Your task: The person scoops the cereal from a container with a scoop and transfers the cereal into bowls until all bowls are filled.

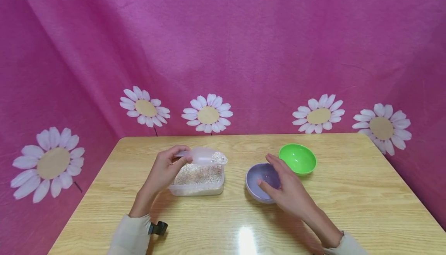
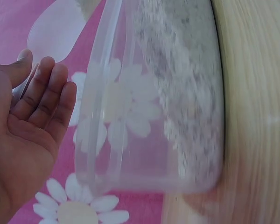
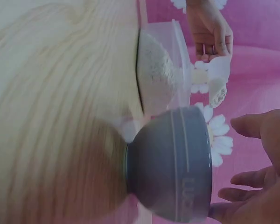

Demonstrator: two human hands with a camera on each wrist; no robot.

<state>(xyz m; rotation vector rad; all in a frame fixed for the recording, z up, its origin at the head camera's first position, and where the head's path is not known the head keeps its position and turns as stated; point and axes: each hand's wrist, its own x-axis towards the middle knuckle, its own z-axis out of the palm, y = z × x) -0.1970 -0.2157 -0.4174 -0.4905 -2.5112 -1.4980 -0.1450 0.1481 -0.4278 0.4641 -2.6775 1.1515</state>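
Observation:
My left hand (image 1: 167, 168) pinches the handle of a translucent scoop (image 1: 203, 156) between thumb and fingers. Pale flakes (image 1: 218, 158) lie in the scoop's tip, which points right. Below it stands a clear plastic container (image 1: 198, 190), partly filled with the same flaky stuff; the left wrist view shows its heap (image 2: 191, 102) sloping inside the wall. Over a purple bowl (image 1: 254, 181) hovers my right hand (image 1: 292, 191), thumb and fingers spread and nothing gripped. From the right wrist, the bowl (image 3: 172, 163) stands upright on the table with fingertips right at its rim.
A green bowl (image 1: 296, 158) sits behind and right of the purple one. The wooden table (image 1: 195, 224) ends at a pink curtain (image 1: 244, 53) printed with daisies. A dark strap piece (image 1: 158, 228) hangs at the left sleeve.

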